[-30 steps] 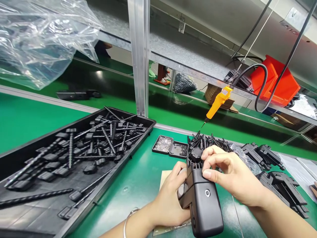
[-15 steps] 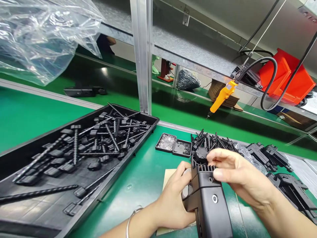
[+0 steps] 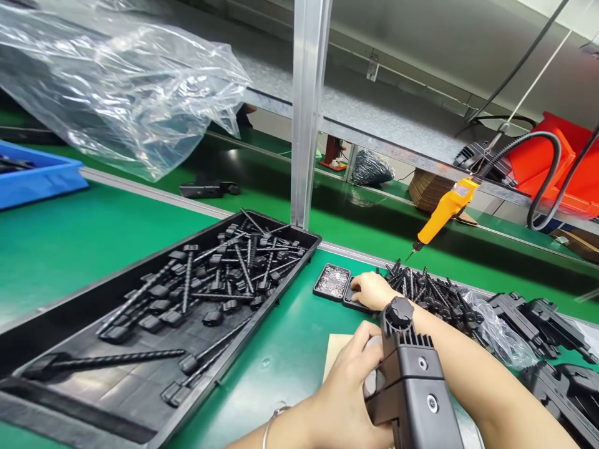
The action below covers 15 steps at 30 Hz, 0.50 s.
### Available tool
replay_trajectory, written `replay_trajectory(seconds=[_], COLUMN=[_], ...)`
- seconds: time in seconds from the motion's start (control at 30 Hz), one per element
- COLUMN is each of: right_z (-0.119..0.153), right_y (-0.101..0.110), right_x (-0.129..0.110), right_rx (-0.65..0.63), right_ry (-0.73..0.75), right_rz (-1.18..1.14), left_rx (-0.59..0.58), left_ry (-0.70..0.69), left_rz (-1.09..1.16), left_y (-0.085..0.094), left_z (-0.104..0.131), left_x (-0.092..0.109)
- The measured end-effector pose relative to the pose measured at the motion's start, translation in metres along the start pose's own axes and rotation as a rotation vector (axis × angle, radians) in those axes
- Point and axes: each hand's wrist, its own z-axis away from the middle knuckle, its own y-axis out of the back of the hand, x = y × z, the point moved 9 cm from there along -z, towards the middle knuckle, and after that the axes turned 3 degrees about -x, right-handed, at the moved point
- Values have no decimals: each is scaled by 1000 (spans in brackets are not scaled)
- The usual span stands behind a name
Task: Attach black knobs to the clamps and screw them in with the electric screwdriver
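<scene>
One black housing [image 3: 418,386], near right, in hand; the step seems a small-part pickup.
Left hand [image 3: 353,386] grips it; right hand [image 3: 374,290] curls over a small tray [image 3: 349,299] beyond, any hold hidden; next calls for a fine pinch.

Upright metal post [image 3: 309,112] taken as reference. Galvanised shelf [image 3: 374,103]: runs behind the post to both sides, sloping down to its right in view. Grey overhead panel [image 3: 430,47]: above and right of the post, smooth finish. Green worktop [image 3: 262,374]: in front of the post, glossy. Metal edging strip [image 3: 135,188]: passes the post's foot. Green surface [image 3: 365,231]: behind the post, darkening toward its far side; bright light reflected left of the post. Stacked cardboard [image 3: 425,187]: beyond, right of the post. Pale background: visible through gaps below the shelf, either side of the post.
</scene>
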Motion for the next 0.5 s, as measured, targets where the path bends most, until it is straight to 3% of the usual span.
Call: replay_trajectory(seconds=[0.2, 0.5], right_z=[-7, 0], right_y=[-23, -18], right_x=[10, 1], right_rx=[-94, -84], right_ry=[-26, -46], right_rz=[131, 130], left_rx=[19, 2], left_ry=[-10, -6], left_rz=[24, 26], left_y=[-1, 0], left_z=[2, 1], left_x=[-2, 2])
